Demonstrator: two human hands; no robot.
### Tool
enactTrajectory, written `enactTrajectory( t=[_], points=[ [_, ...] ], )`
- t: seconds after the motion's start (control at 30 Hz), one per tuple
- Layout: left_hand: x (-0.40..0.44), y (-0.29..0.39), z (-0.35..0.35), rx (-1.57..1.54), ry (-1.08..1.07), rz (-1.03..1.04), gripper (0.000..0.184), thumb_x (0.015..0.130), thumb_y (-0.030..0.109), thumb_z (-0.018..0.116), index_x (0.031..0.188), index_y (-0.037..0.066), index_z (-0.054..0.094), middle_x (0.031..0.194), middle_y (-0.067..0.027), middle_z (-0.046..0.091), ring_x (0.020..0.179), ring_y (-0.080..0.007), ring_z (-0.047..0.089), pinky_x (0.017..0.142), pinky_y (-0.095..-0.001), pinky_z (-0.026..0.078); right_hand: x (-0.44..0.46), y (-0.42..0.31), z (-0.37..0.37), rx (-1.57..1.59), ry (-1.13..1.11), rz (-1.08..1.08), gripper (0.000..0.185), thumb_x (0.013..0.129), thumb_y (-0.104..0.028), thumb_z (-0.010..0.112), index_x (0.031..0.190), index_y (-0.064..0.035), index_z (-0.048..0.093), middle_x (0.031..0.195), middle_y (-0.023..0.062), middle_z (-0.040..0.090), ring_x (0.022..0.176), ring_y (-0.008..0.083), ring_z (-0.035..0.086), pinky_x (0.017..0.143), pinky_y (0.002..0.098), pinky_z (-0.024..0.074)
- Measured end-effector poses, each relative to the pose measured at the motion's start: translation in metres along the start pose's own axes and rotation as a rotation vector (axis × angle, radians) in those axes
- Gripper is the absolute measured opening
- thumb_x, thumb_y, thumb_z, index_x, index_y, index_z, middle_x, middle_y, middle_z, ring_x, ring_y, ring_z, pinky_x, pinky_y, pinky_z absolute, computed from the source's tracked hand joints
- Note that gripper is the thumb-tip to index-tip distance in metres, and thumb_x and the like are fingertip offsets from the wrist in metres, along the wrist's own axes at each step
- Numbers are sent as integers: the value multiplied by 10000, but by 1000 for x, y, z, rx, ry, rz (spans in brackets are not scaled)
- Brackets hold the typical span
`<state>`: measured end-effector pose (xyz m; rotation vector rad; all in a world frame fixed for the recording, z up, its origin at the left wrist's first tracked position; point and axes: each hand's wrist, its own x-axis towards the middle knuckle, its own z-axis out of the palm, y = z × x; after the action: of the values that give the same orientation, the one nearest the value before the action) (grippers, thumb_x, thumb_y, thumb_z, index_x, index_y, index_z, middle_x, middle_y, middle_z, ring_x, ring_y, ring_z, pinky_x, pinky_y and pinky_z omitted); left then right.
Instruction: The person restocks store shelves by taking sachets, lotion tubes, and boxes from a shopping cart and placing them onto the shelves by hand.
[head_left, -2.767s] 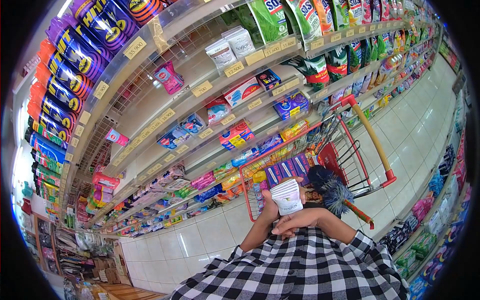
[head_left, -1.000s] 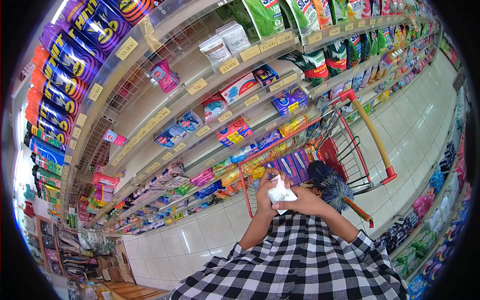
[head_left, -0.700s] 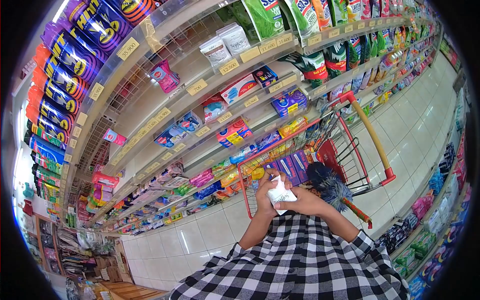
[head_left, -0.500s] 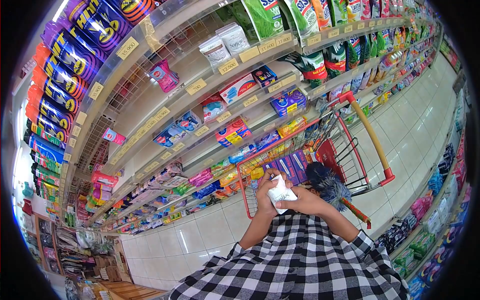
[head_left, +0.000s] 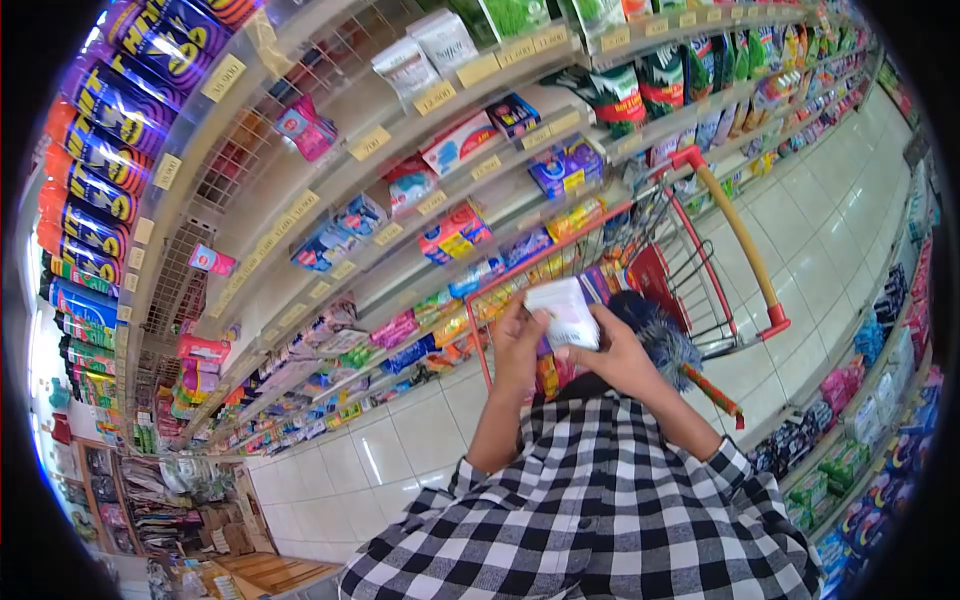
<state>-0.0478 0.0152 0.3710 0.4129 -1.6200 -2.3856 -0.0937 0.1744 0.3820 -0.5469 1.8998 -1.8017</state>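
A small stack of white sachets [head_left: 565, 314] is held between both hands, in front of the checked shirt and over the near side of the cart. My left hand [head_left: 518, 345] grips the stack's left edge, thumb on top. My right hand [head_left: 618, 352] pinches its lower right corner. Behind the stack, purple boxes [head_left: 597, 284] lie in the cart, mostly covered. A grey-blue duster [head_left: 672, 350] with a red-green handle rests right of my right hand.
The red-rimmed cart [head_left: 708, 262] with its yellow handle [head_left: 740, 235] stands by the shelf. Two white packets [head_left: 441, 42] sit on an upper shelf, a pink packet [head_left: 308, 128] left of them. Blue spray cans [head_left: 110, 130] fill the far left. Another shelf [head_left: 850, 440] runs along the right.
The hands have risen and moved apart a little, and the sachets, bunched and tilted before, now show as a fanned stack. The shelves appear shifted up and left in view.
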Motion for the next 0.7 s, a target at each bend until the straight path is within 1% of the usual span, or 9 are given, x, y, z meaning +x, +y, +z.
enactTrajectory(
  t=[0.03,0.07,0.13,0.23,0.33,0.4,0.43,0.53,0.7],
  points=[
    [2,8,2,-118,-36,32,417,882,207,629,1216,-4,497,1091,-74,603,1007,-153,576,889,-300,447,-2,0,3,6,29,-52,632,723,-331,794,1166,14,504,855,67,601,715,102,551,647,263,460],
    [8,15,3,-233,-78,85,413,886,226,628,1207,-3,503,1093,-76,607,1006,-158,580,883,-304,450,-2,-10,2,-55,15,-51,631,719,-330,796,1162,15,507,844,71,599,699,99,548,626,262,456],
    [11,14,2,-255,-116,87,407,887,242,625,1194,1,511,1098,-80,609,1001,-161,586,878,-303,454,-5,-20,1,-115,2,-44,631,715,-329,797,1158,16,510,833,76,597,682,96,546,605,261,452],
    [19,7,1,-292,-166,92,406,891,276,615,1183,13,513,1105,-84,611,992,-160,594,879,-303,457,-1,-21,1,-161,94,-107,620,711,-322,802,1145,17,518,813,88,590,651,107,542,584,264,449],
    [19,2,0,-338,-168,62,458,885,290,621,1227,21,479,1120,-87,609,1017,-169,591,908,-321,449,-3,-32,-2,-207,118,-135,561,712,-313,802,1085,22,551,759,96,581,619,122,532,567,274,444],
    [17,2,-2,-406,-151,-7,514,884,297,622,1281,31,430,1161,-87,591,1067,-180,575,944,-341,434,-5,-32,-4,-197,87,-75,444,741,-284,783,978,26,572,699,88,570,602,125,513,558,279,431],
    [16,3,-2,-407,-146,-8,514,884,297,622,1281,31,430,1161,-87,591,1067,-180,575,944,-341,434,-4,-28,-5,-198,84,-73,444,741,-284,783,978,26,572,699,88,570,602,125,513,558,279,431],
    [15,10,2,-383,-228,-21,557,881,275,633,1320,34,390,1226,-83,551,1123,-187,543,982,-359,411,1,-7,0,17,127,-93,325,789,-237,745,848,21,555,645,76,541,593,103,467,549,274,406],
    [18,8,8,-266,-146,-33,486,865,212,652,1264,28,445,1145,-83,589,1029,-162,586,901,-326,464,3,-4,-1,70,75,-33,327,805,-249,737,892,19,570,685,36,552,626,71,476,562,258,413]
  ],
)
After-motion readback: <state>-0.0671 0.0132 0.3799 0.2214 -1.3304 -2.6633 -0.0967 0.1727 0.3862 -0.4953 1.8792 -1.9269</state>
